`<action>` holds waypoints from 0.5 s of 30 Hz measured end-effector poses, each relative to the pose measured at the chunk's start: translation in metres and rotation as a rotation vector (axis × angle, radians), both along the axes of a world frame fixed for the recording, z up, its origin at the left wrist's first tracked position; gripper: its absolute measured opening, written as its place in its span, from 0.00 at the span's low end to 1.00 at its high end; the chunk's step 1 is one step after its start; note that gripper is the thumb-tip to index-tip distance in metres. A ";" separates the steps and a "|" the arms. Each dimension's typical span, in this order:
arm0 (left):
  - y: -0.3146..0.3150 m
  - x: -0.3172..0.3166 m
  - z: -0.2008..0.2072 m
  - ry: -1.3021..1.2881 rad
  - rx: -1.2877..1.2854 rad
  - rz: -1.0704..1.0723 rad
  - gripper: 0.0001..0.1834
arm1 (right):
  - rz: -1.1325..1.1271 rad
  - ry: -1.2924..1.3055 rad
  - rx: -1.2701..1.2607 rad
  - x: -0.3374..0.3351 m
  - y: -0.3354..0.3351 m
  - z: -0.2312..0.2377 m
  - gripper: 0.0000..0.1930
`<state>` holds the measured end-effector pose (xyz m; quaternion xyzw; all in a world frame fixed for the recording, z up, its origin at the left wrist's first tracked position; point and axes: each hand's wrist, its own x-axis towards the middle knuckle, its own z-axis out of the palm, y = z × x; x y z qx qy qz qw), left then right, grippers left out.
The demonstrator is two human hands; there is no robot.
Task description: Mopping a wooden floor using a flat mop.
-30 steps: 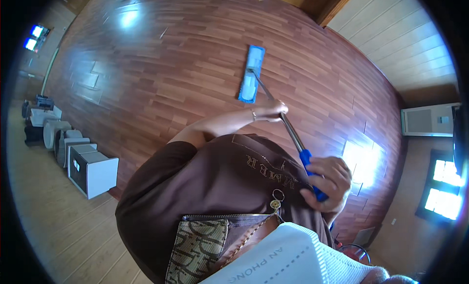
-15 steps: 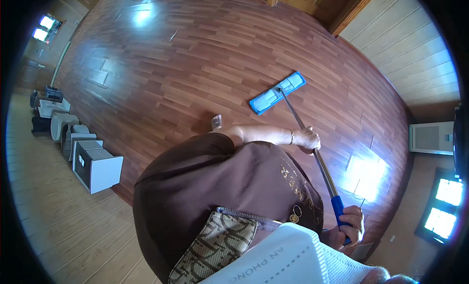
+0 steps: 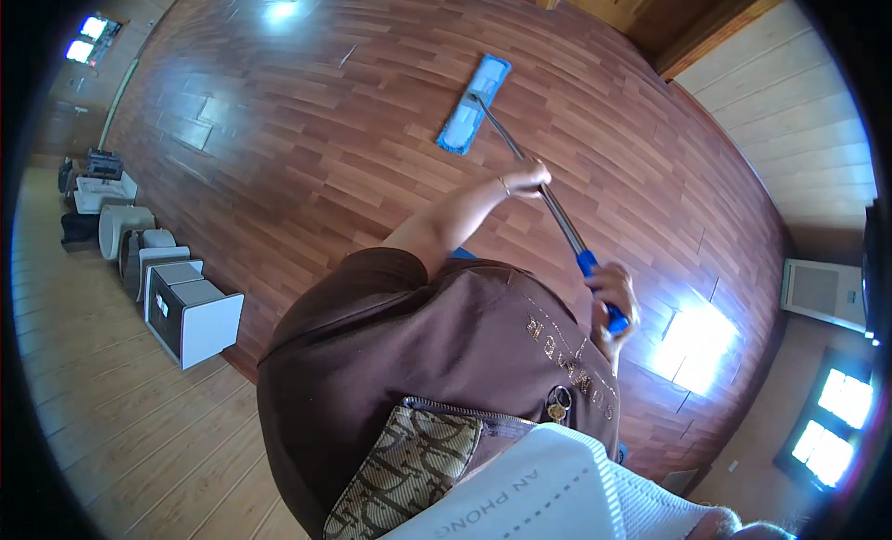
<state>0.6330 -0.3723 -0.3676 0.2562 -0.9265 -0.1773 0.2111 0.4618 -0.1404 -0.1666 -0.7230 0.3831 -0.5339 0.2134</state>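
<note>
So the flat mop (image 3: 562,219) is out in front of the person, upper middle of the view. Its long blue pad (image 3: 475,103) sits on the floor at a slant, far end tipped a bit to the right, and the handle runs from the middle of the pad back toward the person's right side.

Left hand (image 3: 530,177) is on the bare metal part of the handle, partway up from the pad, fingers curled closed around it. There's a thin bracelet (image 3: 505,185) on that wrist. Right hand (image 3: 615,298) is up at the top end, fingers wrapped around the blue grip (image 3: 586,263), with some blue poking out on both sides of the fist. That hand's kinda blurry, so I can't tell exactly how each finger sits.

Under it all it's reddish-brown plank floor (image 3: 279,205), with a really bright patch of light (image 3: 697,349) off to the right of the right hand. Closer in you get a brown top (image 3: 372,345) with sparkly trim, a patterned panel (image 3: 409,456) beside a zip, and a white mask (image 3: 539,493) at the bottom edge.

Further out, a white box with a dark front (image 3: 209,326) ends a row of stuff along the left wall, a wooden door (image 3: 613,6) is up top, and there's a pale upright unit (image 3: 825,291) plus a window (image 3: 827,424) over on the right.
</note>
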 end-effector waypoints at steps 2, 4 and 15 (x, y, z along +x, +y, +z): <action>-0.036 0.065 -0.051 0.077 -0.042 0.111 0.11 | 0.168 0.060 0.070 0.036 -0.036 0.005 0.05; -0.046 0.120 -0.063 0.208 -0.013 0.237 0.09 | 0.298 0.130 0.118 0.069 -0.072 -0.001 0.08; -0.041 0.308 -0.049 0.092 0.131 0.813 0.15 | 0.663 0.207 0.291 0.200 -0.180 -0.018 0.08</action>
